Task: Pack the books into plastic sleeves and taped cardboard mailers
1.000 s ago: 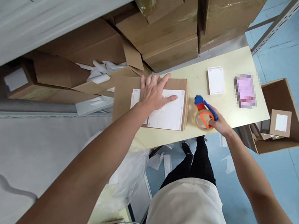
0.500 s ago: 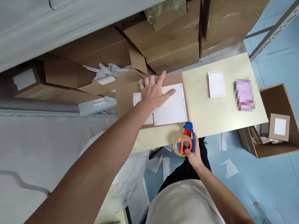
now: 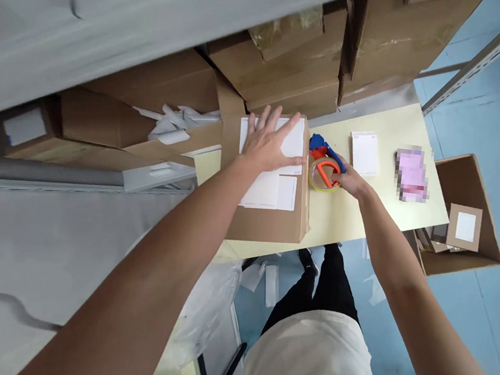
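My left hand (image 3: 269, 143) lies with fingers spread on a cardboard box (image 3: 268, 225), over a large white label (image 3: 298, 137). Below it on the same face are smaller white labels (image 3: 286, 193), partly overlapping; my hand and forearm hide some of them. In my right hand (image 3: 351, 178) is a tape dispenser (image 3: 323, 148), blue and red with an orange hub and a roll of tape. The dispenser is held right beside the box's right edge, above the pale yellow table (image 3: 341, 216).
A stack of white labels (image 3: 364, 153) and a blurred pink item (image 3: 412, 173) lie on the table's right side. Cardboard boxes (image 3: 282, 59) line the back. An open carton (image 3: 491, 233) stands past the right end, near a metal post (image 3: 476, 66). Paper scraps (image 3: 271, 286) litter the floor.
The box has turned about a quarter under my left hand, so its labels lie differently. My right hand has carried the tape dispenser from the table's front edge up to the box's right side.
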Action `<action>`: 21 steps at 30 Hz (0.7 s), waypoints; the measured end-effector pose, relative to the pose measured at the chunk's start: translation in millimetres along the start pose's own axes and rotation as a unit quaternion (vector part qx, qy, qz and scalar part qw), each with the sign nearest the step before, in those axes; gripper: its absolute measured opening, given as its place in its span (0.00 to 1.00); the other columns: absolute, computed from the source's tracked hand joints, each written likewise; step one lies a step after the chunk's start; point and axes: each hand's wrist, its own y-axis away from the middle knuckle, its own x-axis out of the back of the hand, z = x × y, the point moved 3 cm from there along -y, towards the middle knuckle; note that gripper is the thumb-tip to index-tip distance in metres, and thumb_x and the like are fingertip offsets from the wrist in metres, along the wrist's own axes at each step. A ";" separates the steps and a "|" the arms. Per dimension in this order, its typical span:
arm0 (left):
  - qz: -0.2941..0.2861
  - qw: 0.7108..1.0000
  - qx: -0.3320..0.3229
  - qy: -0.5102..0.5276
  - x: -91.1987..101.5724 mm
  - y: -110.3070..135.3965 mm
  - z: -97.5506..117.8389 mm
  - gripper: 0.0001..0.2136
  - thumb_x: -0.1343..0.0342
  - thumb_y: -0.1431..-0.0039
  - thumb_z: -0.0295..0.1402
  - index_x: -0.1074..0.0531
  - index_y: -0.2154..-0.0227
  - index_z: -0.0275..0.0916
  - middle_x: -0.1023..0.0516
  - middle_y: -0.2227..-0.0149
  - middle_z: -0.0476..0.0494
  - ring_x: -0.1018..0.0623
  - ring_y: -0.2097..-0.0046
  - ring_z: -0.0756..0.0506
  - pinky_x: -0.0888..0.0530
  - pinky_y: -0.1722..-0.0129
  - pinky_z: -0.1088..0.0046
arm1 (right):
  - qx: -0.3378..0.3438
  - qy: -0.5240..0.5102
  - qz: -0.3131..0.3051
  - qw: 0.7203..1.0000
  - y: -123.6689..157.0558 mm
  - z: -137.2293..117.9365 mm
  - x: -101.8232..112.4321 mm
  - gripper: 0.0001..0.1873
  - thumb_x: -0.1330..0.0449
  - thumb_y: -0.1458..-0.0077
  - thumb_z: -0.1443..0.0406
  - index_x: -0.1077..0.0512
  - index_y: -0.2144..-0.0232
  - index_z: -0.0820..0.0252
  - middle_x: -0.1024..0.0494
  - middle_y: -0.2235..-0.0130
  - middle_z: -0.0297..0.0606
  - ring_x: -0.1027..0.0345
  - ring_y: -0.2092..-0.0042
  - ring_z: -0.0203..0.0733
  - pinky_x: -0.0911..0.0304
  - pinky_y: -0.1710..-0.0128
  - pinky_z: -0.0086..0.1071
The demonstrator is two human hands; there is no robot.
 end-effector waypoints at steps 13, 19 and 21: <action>0.036 0.999 0.000 0.035 -6.0 -3.3 -4.3 0.51 0.42 0.54 0.59 0.60 0.31 0.50 0.50 0.31 0.40 0.59 0.31 0.27 0.66 0.35 0.43 | -0.025 0.028 0.056 0.998 233.5 115.3 -85.3 0.47 0.43 0.59 0.73 0.47 0.35 0.53 0.29 0.43 0.43 0.31 0.46 0.51 0.36 0.44 0.49; 0.030 0.999 0.034 0.016 -4.4 -4.2 -10.7 0.51 0.43 0.54 0.60 0.62 0.31 0.49 0.50 0.32 0.37 0.58 0.31 0.24 0.63 0.37 0.39 | -0.046 -0.046 0.139 0.988 241.2 126.6 -152.8 0.48 0.45 0.57 0.73 0.52 0.34 0.52 0.33 0.40 0.44 0.33 0.44 0.47 0.35 0.44 0.45; 0.035 0.996 0.083 0.018 -3.5 2.6 -27.3 0.52 0.45 0.54 0.61 0.62 0.31 0.48 0.48 0.32 0.35 0.58 0.32 0.23 0.60 0.38 0.37 | -0.046 -0.061 0.165 0.983 224.5 119.7 -144.1 0.48 0.45 0.57 0.72 0.54 0.33 0.52 0.33 0.40 0.43 0.33 0.44 0.47 0.35 0.44 0.45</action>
